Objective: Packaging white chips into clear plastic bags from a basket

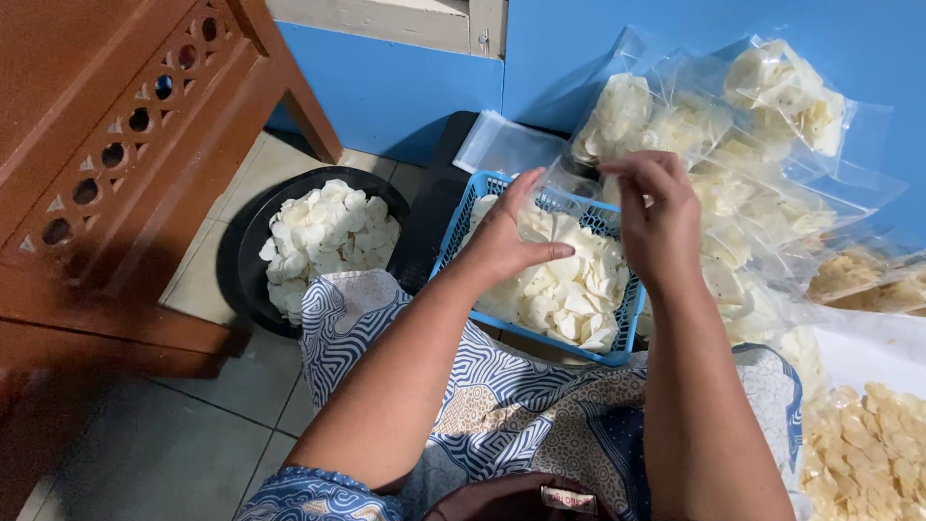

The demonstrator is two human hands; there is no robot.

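Head view: your left hand (506,241) and right hand (661,217) both pinch the mouth of a clear thin plastic bag (569,178), held just above the blue slotted plastic basket (473,207) of pale raw cracker chips (569,289). Risk: the film is slack, so the mouth could fold shut and chips spill onto your patterned cloth lap (521,405). The stack of filled clear bags (743,145) leans at the blue wall and could slide. The black round basin (251,232) of chips sits apart, left.

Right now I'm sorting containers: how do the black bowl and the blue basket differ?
The black bowl is round and solid-walled; the blue basket is rectangular with slatted sides. The bowl sits on the floor tiles, away from the hands; the basket lies under both hands. Both hold pale white chips.
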